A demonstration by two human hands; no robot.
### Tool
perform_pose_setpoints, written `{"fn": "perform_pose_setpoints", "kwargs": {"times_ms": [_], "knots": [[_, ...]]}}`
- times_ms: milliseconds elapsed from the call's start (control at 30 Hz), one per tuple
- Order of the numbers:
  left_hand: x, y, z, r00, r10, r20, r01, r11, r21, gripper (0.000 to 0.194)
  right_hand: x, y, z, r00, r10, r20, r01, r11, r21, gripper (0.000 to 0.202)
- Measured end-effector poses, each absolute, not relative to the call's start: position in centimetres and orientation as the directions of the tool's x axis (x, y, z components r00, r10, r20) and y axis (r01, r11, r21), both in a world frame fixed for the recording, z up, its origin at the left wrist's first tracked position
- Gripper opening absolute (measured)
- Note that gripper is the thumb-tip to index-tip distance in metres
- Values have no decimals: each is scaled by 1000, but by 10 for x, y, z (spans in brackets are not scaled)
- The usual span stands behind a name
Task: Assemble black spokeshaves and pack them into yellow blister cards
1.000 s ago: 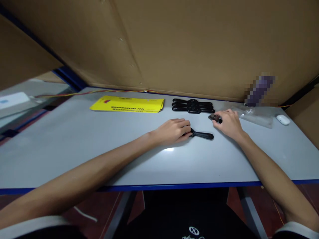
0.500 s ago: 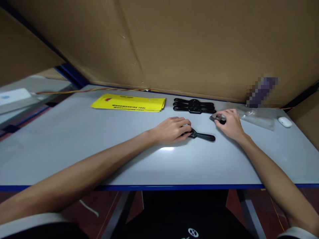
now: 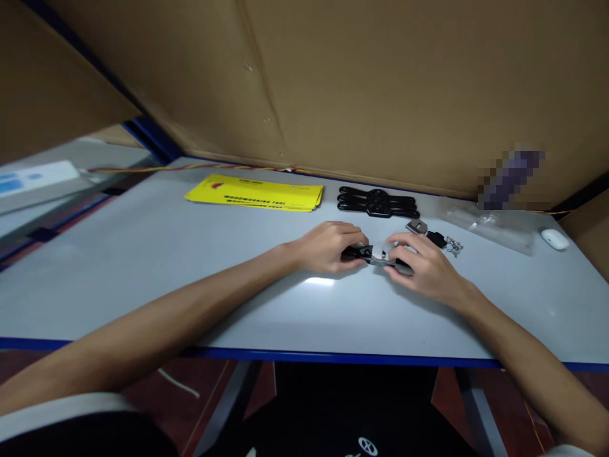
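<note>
A black two-handled spokeshave body point(image 3: 362, 252) lies on the grey table in front of me. My left hand point(image 3: 330, 246) is closed round its left handle, fingers curled over it. My right hand point(image 3: 419, 263) pinches a silvery metal blade point(image 3: 380, 252) at the middle of the spokeshave, touching it; the fingers partly cover the right handle. Just beyond the right hand are slotted metal blades point(image 3: 417, 226), black cap pieces point(image 3: 436, 239) and a small heap of screws point(image 3: 454, 246).
Several more black spokeshave bodies point(image 3: 378, 202) are stacked at the back. To their left lies a pile of yellow printed sleeves point(image 3: 257, 193). A clear plastic bag point(image 3: 495, 228) and a white mouse point(image 3: 554, 239) sit at the right. Cardboard walls point(image 3: 380, 95) enclose the table's back.
My right hand has moved left and nearer from the parts pile, bringing a metal blade onto the spokeshave. My left hand keeps hold of the left handle. The view has shifted slightly.
</note>
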State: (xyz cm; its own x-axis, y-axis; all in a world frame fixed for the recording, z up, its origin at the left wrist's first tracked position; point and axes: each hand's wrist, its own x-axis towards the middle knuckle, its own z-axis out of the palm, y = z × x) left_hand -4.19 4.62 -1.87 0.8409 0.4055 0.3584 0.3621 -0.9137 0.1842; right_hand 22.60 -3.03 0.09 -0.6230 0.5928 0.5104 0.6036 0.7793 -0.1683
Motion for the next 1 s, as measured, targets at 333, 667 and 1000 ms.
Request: {"fn": "perform_pose_setpoints", "kwargs": {"times_ms": [333, 667, 1000], "knots": [[-27, 39, -23, 807, 504, 307, 351, -828, 437, 37, 224, -25, -7, -636, 623, 456, 572, 777, -264, 24], [-30, 39, -23, 808, 511, 293, 366, -825, 430, 59, 243, -18, 10, -568, 692, 446, 751, 657, -63, 28], [-31, 39, -22, 824, 494, 276, 357, -832, 425, 55, 323, 5, 22, -153, 953, 261, 982, 177, -69, 46]]}}
